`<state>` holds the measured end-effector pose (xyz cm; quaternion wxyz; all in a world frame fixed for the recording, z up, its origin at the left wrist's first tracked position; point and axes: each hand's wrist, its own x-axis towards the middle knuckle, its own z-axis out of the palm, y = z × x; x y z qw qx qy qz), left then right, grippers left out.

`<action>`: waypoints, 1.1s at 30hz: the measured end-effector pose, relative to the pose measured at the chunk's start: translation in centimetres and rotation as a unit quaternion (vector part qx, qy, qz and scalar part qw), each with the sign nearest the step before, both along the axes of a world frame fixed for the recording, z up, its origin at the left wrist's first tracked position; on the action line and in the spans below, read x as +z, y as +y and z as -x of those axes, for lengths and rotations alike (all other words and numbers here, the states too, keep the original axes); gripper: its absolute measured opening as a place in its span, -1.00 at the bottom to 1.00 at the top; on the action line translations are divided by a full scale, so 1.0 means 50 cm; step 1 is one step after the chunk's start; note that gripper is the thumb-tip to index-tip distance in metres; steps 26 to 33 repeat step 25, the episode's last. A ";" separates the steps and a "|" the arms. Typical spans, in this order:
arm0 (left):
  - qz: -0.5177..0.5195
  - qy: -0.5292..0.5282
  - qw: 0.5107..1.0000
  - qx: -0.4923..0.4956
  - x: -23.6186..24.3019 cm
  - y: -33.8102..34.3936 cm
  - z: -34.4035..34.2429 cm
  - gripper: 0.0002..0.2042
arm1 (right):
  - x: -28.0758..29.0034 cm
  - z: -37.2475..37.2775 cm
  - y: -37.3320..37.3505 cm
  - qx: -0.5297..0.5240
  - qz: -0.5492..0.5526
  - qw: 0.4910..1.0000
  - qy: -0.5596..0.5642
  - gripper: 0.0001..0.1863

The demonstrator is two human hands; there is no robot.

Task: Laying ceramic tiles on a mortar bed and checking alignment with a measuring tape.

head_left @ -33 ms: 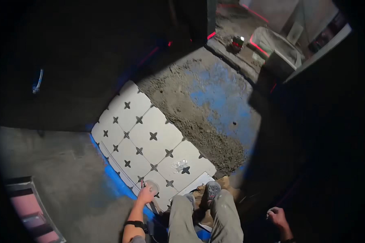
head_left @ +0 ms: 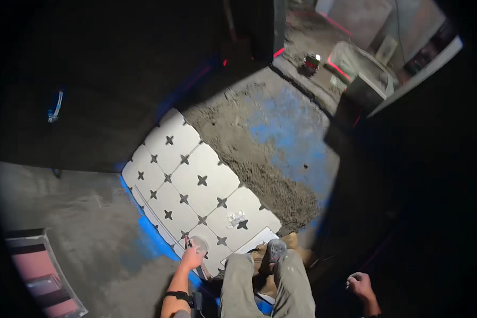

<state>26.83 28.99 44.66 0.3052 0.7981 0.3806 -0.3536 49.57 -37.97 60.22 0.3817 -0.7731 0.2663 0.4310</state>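
Observation:
At the near left edge of the tiles, my left hand (head_left: 192, 257) is closed at a round, pale, see-through thing (head_left: 199, 244) whose kind I cannot make out. A thin red stick-like piece (head_left: 186, 241) shows by its fingers. White tiles with dark star shapes (head_left: 193, 188) cover the floor ahead. Shiny, crumpled-looking whitish stuff (head_left: 235, 218) lies on one of them. A plain white slab (head_left: 256, 240) borders my grey shoe (head_left: 276, 249). Off to the right, my right hand (head_left: 360, 284) hangs with curled fingers over the dark; what they hold, if anything, is unclear.
Rough grey mortar (head_left: 281, 191) runs along the tiles' right side, with blue-stained floor (head_left: 289, 127) beyond. A small lit device (head_left: 311, 62) and a plastic-lined tub (head_left: 363, 63) stand past the sill, among red laser lines. A pink-and-black case (head_left: 42, 270) is at left.
The whole view has shifted slightly. My left hand stays by the round pale thing, and my right hand keeps its curled shape.

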 end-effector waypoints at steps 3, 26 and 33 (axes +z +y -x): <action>-0.003 -0.038 0.993 0.108 0.142 -0.035 0.005 -0.47 | 0.143 -0.144 0.093 0.020 -0.025 0.999 -0.011 -0.84; 0.003 -0.128 0.881 0.456 0.247 0.123 -0.470 -0.38 | 0.443 -1.066 1.583 0.801 -0.216 0.546 -0.119 -0.78; 0.003 -0.128 0.881 0.456 0.247 0.123 -0.470 -0.38 | 0.443 -1.066 1.583 0.801 -0.216 0.546 -0.119 -0.78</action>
